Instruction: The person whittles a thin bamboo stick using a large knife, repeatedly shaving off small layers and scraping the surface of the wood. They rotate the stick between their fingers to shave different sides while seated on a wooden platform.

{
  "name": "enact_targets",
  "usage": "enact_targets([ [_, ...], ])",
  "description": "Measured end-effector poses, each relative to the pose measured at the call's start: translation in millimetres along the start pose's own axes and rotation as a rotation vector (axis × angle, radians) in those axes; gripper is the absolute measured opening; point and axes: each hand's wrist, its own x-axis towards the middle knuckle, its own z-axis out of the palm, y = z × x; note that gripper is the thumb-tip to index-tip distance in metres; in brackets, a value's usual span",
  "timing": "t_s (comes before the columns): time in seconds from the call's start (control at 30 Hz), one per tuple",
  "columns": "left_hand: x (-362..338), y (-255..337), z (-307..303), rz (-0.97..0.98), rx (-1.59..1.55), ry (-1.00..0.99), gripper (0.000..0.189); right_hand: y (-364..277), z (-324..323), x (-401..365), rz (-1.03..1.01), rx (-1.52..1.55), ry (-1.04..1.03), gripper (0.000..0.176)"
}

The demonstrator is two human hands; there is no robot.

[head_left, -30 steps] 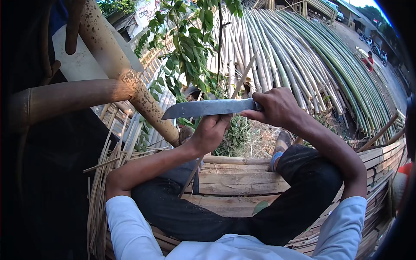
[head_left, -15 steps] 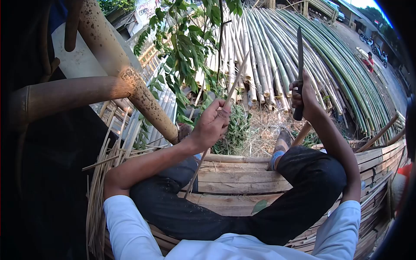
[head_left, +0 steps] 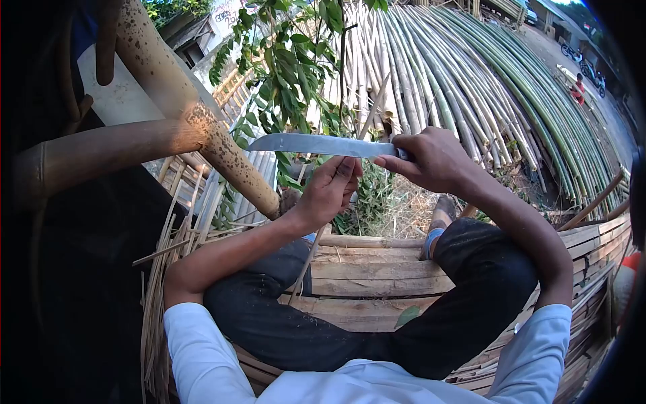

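My left hand is closed around a thin bamboo strip. The strip slants from beside my left thigh up through the fist, and its pointed upper end rises behind the blade. In my right hand I grip the dark handle of a long knife. The blade lies nearly level and points left, its flat side facing me. It crosses in front of the strip, just above my left fingers. My right thumb reaches along under the blade near the handle.
I sit on a slatted bamboo platform. Thin strips are heaped at my left. Thick bamboo poles form a frame close on the left, with a leafy branch hanging beside it. Long bamboo poles lie ahead; a person is far right.
My right hand has swung inward and down, turning the knife from upright at the right to level across the bamboo strip. My left hand keeps its hold in nearly the same place.
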Motion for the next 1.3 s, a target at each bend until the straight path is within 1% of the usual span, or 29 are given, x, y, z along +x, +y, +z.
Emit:
enact_targets([
  [0.07,-1.1,-1.3,0.1,0.041,0.096,0.039,0.03,-6.6,4.7,2.0,-0.043,-0.134,0.029,0.066],
  [0.1,-1.0,-2.4,0.9,0.04,0.095,0.038,0.03,-7.5,6.7,2.5,-0.076,-0.139,0.064,0.067],
  [0.17,-0.4,-5.5,2.9,0.171,0.186,0.053,0.028,-9.6,7.1,3.3,-0.077,-0.146,0.056,0.067],
  [0.2,-0.7,-7.8,2.2,0.171,0.183,0.054,0.028,-10.2,7.0,3.4,-0.079,-0.153,0.049,0.067],
  [0.27,-0.1,-12.5,-0.5,0.336,0.575,0.162,0.027,-11.8,3.0,3.5,-0.067,-0.173,0.031,0.063],
  [0.3,0.0,-13.2,-1.9,0.336,0.574,0.162,0.027,-12.3,2.0,3.4,-0.052,-0.19,0.013,0.06],
  [0.37,0.8,-14.2,-3.9,0.39,0.696,0.215,0.029,-6.8,5.5,4.5,-0.042,-0.218,0.024,0.061],
  [0.5,2.3,-12.5,0.1,0.409,0.76,0.288,0.024,0.4,5.9,3.4,-0.036,-0.285,0.051,0.064],
  [0.63,3.0,-9.3,2.0,0.386,0.734,0.283,0.029,10.0,6.9,2.1,-0.051,-0.331,0.085,0.064],
  [0.7,1.3,-7.2,2.5,0.374,0.712,0.282,0.03,23.6,13.2,2.8,-0.006,-0.271,0.145,0.07],
  [0.73,-0.1,-6.6,1.6,0.366,0.718,0.287,0.031,29.7,12.2,2.2,-0.006,-0.271,0.143,0.07],
  [0.8,-1.7,-8.5,-1.4,0.359,0.723,0.293,0.032,43.9,8.3,1.6,0.152,-0.175,0.171,0.064],
  [0.83,-2.8,-12.6,-3.5,0.32,0.727,0.265,0.032,49.6,6.0,0.9,0.231,-0.116,0.233,0.072],
  [0.87,-4.3,-15.6,-4.0,0.282,0.729,0.237,0.033,54.4,0.9,-0.7,0.378,0.012,0.224,0.073],
  [0.9,-6.4,-15.4,-1.6,0.281,0.728,0.235,0.033,75.4,5.6,-3.5,0.417,0.137,0.269,0.073],
  [0.93,-8.6,-13.6,1.6,0.254,0.697,0.189,0.032,88.6,7.9,-6.7,0.455,0.262,0.317,0.073],
  [0.97,-8.9,-11.8,2.7,0.23,0.667,0.146,0.031,97.5,10.6,-10.9,0.454,0.261,0.321,0.073],
  [1.0,-6.3,-12.0,0.2,0.232,0.666,0.15,0.031,97.2,11.2,-14.3,0.581,0.605,0.329,0.072],
  [1.03,-2.5,-13.7,-3.8,0.172,0.511,0.119,0.03,96.1,12.7,-16.7,0.703,0.952,0.324,0.072],
  [1.07,-0.4,-14.8,-6.0,0.112,0.357,0.084,0.028,94.9,13.5,-18.1,0.704,0.952,0.319,0.072],
  [1.1,0.0,-12.7,-5.1,0.111,0.356,0.083,0.028,93.2,12.2,-19.3,0.574,0.866,0.312,0.071],
  [1.13,0.3,-9.7,-3.1,0.058,0.222,0.056,0.027,90.3,9.7,-20.2,0.444,0.778,0.304,0.071],
  [1.17,0.4,-7.2,-0.7,0.002,0.088,0.029,0.027,85.0,7.9,-19.8,0.387,0.64,0.272,0.069],
  [1.2,0.7,-5.8,1.7,-0.003,0.088,0.027,0.027,76.7,8.2,-18.9,0.392,0.643,0.271,0.069],
  [1.27,1.7,-3.2,5.0,-0.03,0.023,0.049,0.028,57.8,10.0,-16.3,0.158,0.268,0.249,0.064],
  [1.3,2.4,-3.6,3.9,-0.033,0.027,0.048,0.028,48.1,7.6,-14.9,0.108,0.178,0.194,0.063],
])
